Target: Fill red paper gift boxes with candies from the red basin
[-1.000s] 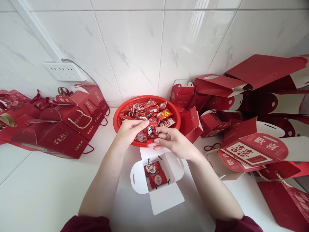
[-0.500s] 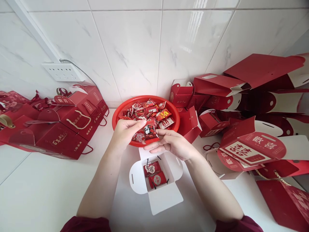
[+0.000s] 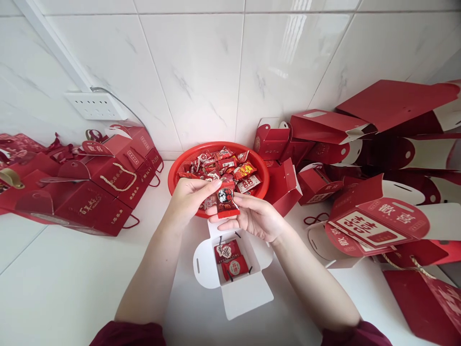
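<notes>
A red and black candy packet (image 3: 225, 200) is held between both hands just in front of the red basket (image 3: 179, 169), which is heaped with wrapped red candies (image 3: 230, 168). My left hand (image 3: 188, 198) pinches the packet's upper left edge. My right hand (image 3: 256, 217) has its fingers under the packet and its thumb beside it. Directly below the hands, an open gift box (image 3: 242, 295) with a white inside stands on the white counter, with two red candy packets (image 3: 230, 259) in it.
Closed red gift boxes with rope handles (image 3: 104, 187) are stacked at the left. A pile of unfolded red boxes (image 3: 378, 221) fills the right side up to the tiled wall. A white socket strip (image 3: 95, 105) hangs on the wall at the left.
The candy packet came slightly down and toward me from the basket's edge; my right hand opened under it, then closed its fingers on it again. The box has not moved.
</notes>
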{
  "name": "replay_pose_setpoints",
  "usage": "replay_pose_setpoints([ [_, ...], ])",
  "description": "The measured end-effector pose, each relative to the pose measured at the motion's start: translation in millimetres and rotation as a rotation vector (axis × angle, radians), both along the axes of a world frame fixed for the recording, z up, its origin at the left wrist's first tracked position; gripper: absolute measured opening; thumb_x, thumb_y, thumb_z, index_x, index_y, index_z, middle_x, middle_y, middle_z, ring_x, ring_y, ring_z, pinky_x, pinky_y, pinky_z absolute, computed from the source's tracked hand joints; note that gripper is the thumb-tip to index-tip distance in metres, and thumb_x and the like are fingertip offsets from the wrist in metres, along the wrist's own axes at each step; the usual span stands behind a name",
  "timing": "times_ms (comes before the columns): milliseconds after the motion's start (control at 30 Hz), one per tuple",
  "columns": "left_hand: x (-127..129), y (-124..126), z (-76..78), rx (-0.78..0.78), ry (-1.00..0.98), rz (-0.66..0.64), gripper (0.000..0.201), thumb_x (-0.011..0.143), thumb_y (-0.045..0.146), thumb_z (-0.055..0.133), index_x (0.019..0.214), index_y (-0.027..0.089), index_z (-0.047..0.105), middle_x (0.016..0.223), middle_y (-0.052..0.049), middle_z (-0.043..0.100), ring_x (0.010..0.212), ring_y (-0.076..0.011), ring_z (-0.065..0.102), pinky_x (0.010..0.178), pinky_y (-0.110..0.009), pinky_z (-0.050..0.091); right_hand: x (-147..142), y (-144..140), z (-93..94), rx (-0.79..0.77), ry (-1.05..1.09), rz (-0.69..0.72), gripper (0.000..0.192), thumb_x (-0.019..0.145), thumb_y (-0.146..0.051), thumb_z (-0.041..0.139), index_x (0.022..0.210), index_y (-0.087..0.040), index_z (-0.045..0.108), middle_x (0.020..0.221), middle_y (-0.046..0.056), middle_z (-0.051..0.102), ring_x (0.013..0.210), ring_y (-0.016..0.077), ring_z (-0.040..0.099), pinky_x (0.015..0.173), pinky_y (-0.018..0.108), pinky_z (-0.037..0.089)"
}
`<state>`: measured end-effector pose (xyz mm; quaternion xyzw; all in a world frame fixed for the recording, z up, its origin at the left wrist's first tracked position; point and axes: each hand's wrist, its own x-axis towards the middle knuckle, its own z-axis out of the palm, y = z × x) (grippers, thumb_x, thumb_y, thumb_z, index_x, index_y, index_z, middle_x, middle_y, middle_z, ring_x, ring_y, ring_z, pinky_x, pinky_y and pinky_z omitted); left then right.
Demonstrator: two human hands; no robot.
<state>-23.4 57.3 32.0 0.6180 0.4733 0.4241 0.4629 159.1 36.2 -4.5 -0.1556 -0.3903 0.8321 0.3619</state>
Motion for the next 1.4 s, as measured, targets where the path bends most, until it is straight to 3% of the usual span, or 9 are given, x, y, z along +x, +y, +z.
replay_pose_setpoints([
  [200, 1.5, 0.7, -2.4, 0.006, 0.011, -0.027, 0.037, 0.082, 0.049, 0.067, 0.066, 0.016, 0.071, 0.058, 0.0, 0.059, 0.057, -0.0109, 0.052, 0.053, -0.023, 0.038, 2.7, -0.3, 2.2, 0.01, -0.019, -0.004, 0.031, 0.093, -0.031, 0.05, 0.119, -0.016, 0.059, 0.111, 0.013, 0.071, 0.105, 0.0245, 0.068, 0.091, 0.042, 0.055],
  [333, 6.6, -1.8, -0.6, 0.054, 0.008, 0.015, 0.031, 0.081, 0.048, 0.07, 0.085, 0.018, 0.076, 0.073, -0.003, 0.069, 0.066, -0.0144, 0.062, 0.061, -0.023, 0.049, 7.5, 0.8, 4.8, 0.087, -0.06, -0.056, 0.027, 0.091, -0.03, 0.058, 0.115, -0.018, 0.06, 0.11, 0.011, 0.071, 0.098, 0.0208, 0.069, 0.086, 0.035, 0.056],
  [500, 10.4, -11.3, 3.8, 0.041, -0.042, -0.023, 0.037, 0.085, 0.051, 0.064, 0.096, 0.019, 0.077, 0.083, -0.007, 0.075, 0.075, -0.0198, 0.07, 0.074, -0.031, 0.059, 16.0, 0.2, 9.3, 0.292, -0.237, -0.308, 0.023, 0.083, -0.028, 0.072, 0.102, -0.021, 0.06, 0.105, 0.005, 0.067, 0.097, 0.0171, 0.066, 0.084, 0.032, 0.055],
  [600, 12.0, -16.7, 5.1, 0.017, -0.064, -0.11, 0.035, 0.08, 0.046, 0.072, 0.105, 0.021, 0.076, 0.098, -0.008, 0.076, 0.086, -0.0219, 0.072, 0.08, -0.032, 0.06, 16.5, -2.1, 9.3, 0.446, -0.351, -0.511, 0.031, 0.077, -0.024, 0.078, 0.1, -0.021, 0.058, 0.103, 0.004, 0.065, 0.099, 0.017, 0.062, 0.09, 0.032, 0.052],
  [667, 13.0, -17.8, 5.3, -0.007, -0.053, -0.116, 0.033, 0.079, 0.042, 0.074, 0.106, 0.023, 0.076, 0.098, -0.007, 0.076, 0.086, -0.0207, 0.072, 0.079, -0.03, 0.061, 16.1, -3.4, 8.8, 0.497, -0.384, -0.568, 0.034, 0.075, -0.022, 0.08, 0.1, -0.022, 0.057, 0.101, 0.004, 0.065, 0.099, 0.0172, 0.062, 0.092, 0.033, 0.051],
  [967, 4.3, -6.3, 3.5, -0.094, -0.054, -0.023, 0.027, 0.079, 0.045, 0.074, 0.084, 0.019, 0.077, 0.069, -0.004, 0.073, 0.063, -0.0147, 0.069, 0.061, -0.022, 0.059, 25.8, -4.6, 16.2, 0.332, -0.313, -0.311, 0.03, 0.085, -0.024, 0.07, 0.113, -0.021, 0.059, 0.099, 0.004, 0.069, 0.088, 0.0145, 0.066, 0.079, 0.031, 0.058],
  [1200, 2.9, -3.4, 1.1, -0.127, -0.099, -0.047, 0.028, 0.079, 0.046, 0.073, 0.083, 0.018, 0.077, 0.071, -0.005, 0.073, 0.061, -0.0145, 0.068, 0.055, -0.021, 0.056, 27.9, -2.3, 17.4, 0.255, -0.261, -0.219, 0.033, 0.082, -0.022, 0.073, 0.112, -0.021, 0.058, 0.094, 0.001, 0.069, 0.072, 0.0104, 0.066, 0.073, 0.028, 0.061],
  [1400, 1.7, -1.5, 0.0, -0.134, -0.116, -0.069, 0.025, 0.079, 0.043, 0.073, 0.079, 0.018, 0.076, 0.071, -0.004, 0.072, 0.059, -0.0128, 0.067, 0.053, -0.019, 0.055, 28.6, -3.0, 17.2, 0.252, -0.227, -0.194, 0.032, 0.083, -0.017, 0.071, 0.112, -0.02, 0.057, 0.094, 0.001, 0.069, 0.073, 0.0099, 0.068, 0.072, 0.025, 0.06],
])
